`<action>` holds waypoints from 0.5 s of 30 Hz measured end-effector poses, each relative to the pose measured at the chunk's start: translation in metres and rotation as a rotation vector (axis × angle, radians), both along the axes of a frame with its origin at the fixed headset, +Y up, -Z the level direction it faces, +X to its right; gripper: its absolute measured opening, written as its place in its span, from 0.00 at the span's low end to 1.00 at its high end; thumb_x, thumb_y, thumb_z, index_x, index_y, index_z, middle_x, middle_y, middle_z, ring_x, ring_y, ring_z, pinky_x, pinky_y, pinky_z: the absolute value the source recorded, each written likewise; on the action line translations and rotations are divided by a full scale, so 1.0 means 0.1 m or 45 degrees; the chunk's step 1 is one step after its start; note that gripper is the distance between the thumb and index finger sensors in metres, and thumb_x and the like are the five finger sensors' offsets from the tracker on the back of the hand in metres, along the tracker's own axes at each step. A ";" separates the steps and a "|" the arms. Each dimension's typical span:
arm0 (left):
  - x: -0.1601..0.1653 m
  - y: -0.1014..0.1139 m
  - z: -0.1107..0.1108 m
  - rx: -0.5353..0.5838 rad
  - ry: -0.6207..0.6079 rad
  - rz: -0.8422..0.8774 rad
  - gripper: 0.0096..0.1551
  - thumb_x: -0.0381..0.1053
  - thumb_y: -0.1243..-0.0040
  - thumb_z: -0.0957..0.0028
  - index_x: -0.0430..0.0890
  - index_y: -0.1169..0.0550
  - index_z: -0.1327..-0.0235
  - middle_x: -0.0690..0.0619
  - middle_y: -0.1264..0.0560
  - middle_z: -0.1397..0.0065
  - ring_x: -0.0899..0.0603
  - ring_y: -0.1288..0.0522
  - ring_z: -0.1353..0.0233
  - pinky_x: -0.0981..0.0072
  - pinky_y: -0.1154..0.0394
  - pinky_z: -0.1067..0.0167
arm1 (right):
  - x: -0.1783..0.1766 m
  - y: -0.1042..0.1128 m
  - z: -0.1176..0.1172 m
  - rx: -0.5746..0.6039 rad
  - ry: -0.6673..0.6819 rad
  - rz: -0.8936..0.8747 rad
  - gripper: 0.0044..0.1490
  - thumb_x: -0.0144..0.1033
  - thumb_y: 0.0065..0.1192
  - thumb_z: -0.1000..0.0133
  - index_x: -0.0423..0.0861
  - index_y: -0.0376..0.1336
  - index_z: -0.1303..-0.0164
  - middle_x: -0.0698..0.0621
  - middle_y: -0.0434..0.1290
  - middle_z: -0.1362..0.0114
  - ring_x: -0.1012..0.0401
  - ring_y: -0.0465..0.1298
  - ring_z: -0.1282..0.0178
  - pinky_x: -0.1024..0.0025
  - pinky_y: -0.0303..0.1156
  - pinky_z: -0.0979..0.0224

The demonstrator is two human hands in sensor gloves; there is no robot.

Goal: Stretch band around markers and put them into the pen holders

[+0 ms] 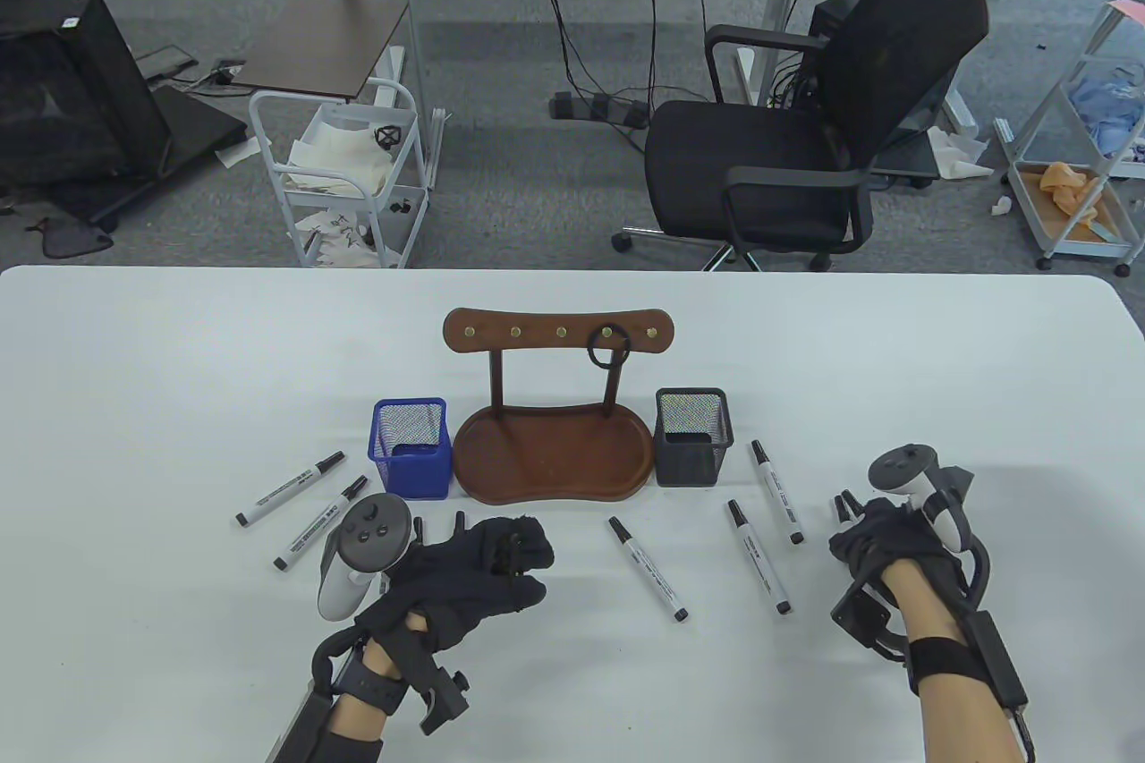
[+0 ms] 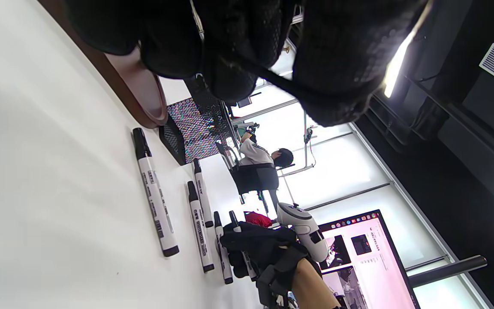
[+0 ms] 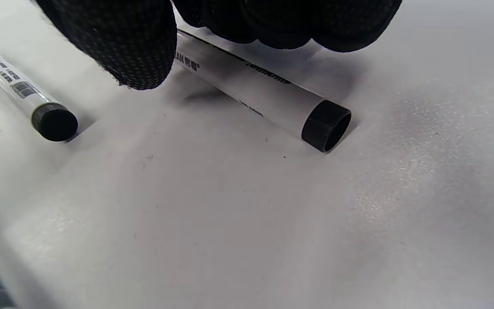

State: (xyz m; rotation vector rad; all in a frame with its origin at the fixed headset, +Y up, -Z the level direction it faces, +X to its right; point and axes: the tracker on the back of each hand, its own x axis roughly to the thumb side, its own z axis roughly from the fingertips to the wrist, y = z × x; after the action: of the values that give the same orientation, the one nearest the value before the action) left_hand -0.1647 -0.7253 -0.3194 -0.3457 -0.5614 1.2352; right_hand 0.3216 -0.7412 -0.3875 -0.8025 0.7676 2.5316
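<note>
The left hand (image 1: pixel 487 571) pinches a band (image 2: pixel 268 79) in curled fingers, ready to stretch, while the right hand (image 1: pixel 872 544) curls around markers (image 1: pixel 843 508) on the worktop (image 1: pixel 179 369), gathering a bundle.

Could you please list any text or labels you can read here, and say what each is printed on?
"AN": end of a cut-off word on the marker under the right hand.
More print along that marker: too blurred to read.
Labels on the other markers: too small to read.
Monitor text: unreadable.
</note>
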 end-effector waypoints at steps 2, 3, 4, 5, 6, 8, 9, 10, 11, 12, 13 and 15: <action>0.00 0.00 0.00 0.000 -0.001 0.001 0.44 0.53 0.26 0.46 0.37 0.34 0.23 0.40 0.25 0.23 0.30 0.32 0.24 0.32 0.35 0.29 | -0.01 -0.02 -0.01 -0.001 -0.006 0.006 0.45 0.43 0.69 0.44 0.45 0.49 0.23 0.50 0.64 0.29 0.54 0.70 0.39 0.51 0.71 0.33; 0.00 0.00 0.00 0.000 0.001 0.002 0.44 0.53 0.26 0.45 0.37 0.34 0.23 0.40 0.25 0.23 0.30 0.32 0.24 0.32 0.35 0.29 | -0.01 -0.03 -0.01 0.005 -0.011 0.011 0.44 0.43 0.69 0.44 0.45 0.50 0.23 0.50 0.64 0.30 0.54 0.70 0.39 0.51 0.71 0.32; 0.00 0.00 0.00 0.001 0.001 0.001 0.44 0.53 0.26 0.45 0.37 0.34 0.23 0.40 0.25 0.23 0.30 0.32 0.24 0.32 0.35 0.29 | -0.02 -0.03 -0.02 0.006 -0.014 0.017 0.44 0.43 0.69 0.44 0.45 0.50 0.24 0.50 0.64 0.30 0.54 0.70 0.39 0.51 0.71 0.33; 0.00 0.00 0.00 0.001 0.001 0.000 0.44 0.53 0.26 0.45 0.37 0.34 0.23 0.40 0.25 0.23 0.31 0.31 0.24 0.32 0.35 0.29 | -0.02 -0.03 -0.02 0.000 -0.015 0.022 0.43 0.43 0.69 0.44 0.45 0.51 0.24 0.50 0.64 0.30 0.54 0.70 0.39 0.51 0.71 0.33; 0.00 0.00 0.00 -0.001 0.003 0.001 0.44 0.53 0.26 0.45 0.37 0.34 0.23 0.40 0.25 0.23 0.30 0.31 0.24 0.32 0.35 0.29 | -0.03 -0.03 -0.03 -0.001 -0.019 0.027 0.43 0.43 0.69 0.44 0.45 0.51 0.24 0.50 0.64 0.30 0.54 0.71 0.39 0.51 0.71 0.33; 0.00 0.00 0.00 -0.002 0.002 -0.001 0.44 0.53 0.26 0.45 0.37 0.34 0.23 0.40 0.25 0.23 0.30 0.32 0.24 0.32 0.35 0.29 | -0.03 -0.04 -0.04 -0.006 -0.018 0.035 0.41 0.42 0.69 0.43 0.46 0.52 0.25 0.50 0.64 0.31 0.54 0.70 0.39 0.50 0.71 0.32; 0.00 0.00 0.00 -0.002 0.004 -0.002 0.44 0.53 0.26 0.45 0.37 0.34 0.23 0.40 0.25 0.23 0.30 0.32 0.24 0.32 0.35 0.29 | -0.03 -0.04 -0.04 -0.005 -0.021 0.043 0.43 0.42 0.69 0.43 0.46 0.50 0.24 0.50 0.64 0.31 0.54 0.70 0.39 0.51 0.71 0.32; 0.00 0.00 0.00 -0.002 0.004 -0.003 0.44 0.53 0.26 0.45 0.37 0.34 0.23 0.40 0.25 0.23 0.30 0.32 0.24 0.32 0.35 0.29 | -0.03 -0.05 -0.04 -0.005 -0.023 0.049 0.42 0.42 0.69 0.43 0.46 0.51 0.24 0.51 0.64 0.31 0.54 0.70 0.39 0.51 0.71 0.32; 0.00 0.00 0.00 -0.002 0.003 -0.003 0.44 0.53 0.26 0.45 0.37 0.34 0.23 0.40 0.25 0.23 0.31 0.31 0.24 0.32 0.35 0.29 | -0.03 -0.05 -0.04 -0.003 -0.022 0.056 0.40 0.42 0.69 0.43 0.48 0.51 0.25 0.51 0.65 0.32 0.54 0.70 0.39 0.51 0.71 0.33; 0.00 0.00 0.00 -0.003 0.004 -0.003 0.44 0.53 0.26 0.45 0.37 0.34 0.23 0.40 0.25 0.23 0.30 0.32 0.24 0.32 0.35 0.29 | -0.04 -0.05 -0.05 -0.004 -0.021 0.059 0.40 0.41 0.69 0.43 0.47 0.51 0.25 0.51 0.65 0.32 0.54 0.71 0.39 0.51 0.71 0.33; 0.00 0.00 0.00 -0.003 0.002 -0.004 0.43 0.53 0.26 0.45 0.37 0.34 0.23 0.40 0.25 0.23 0.31 0.31 0.24 0.32 0.35 0.29 | -0.04 -0.05 -0.04 -0.006 -0.024 0.061 0.40 0.41 0.68 0.42 0.48 0.52 0.25 0.51 0.65 0.32 0.54 0.71 0.39 0.51 0.71 0.33; 0.00 0.00 0.00 -0.006 0.003 -0.005 0.44 0.53 0.26 0.45 0.37 0.34 0.23 0.40 0.25 0.23 0.30 0.32 0.24 0.32 0.35 0.29 | -0.05 -0.04 -0.04 -0.007 -0.020 0.076 0.38 0.41 0.68 0.42 0.49 0.53 0.26 0.51 0.65 0.33 0.54 0.71 0.40 0.51 0.71 0.33</action>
State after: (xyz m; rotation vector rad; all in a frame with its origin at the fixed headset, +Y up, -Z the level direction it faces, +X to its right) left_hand -0.1648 -0.7255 -0.3197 -0.3493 -0.5560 1.2335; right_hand 0.3169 -0.7455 -0.3919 -0.8584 0.7564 2.5739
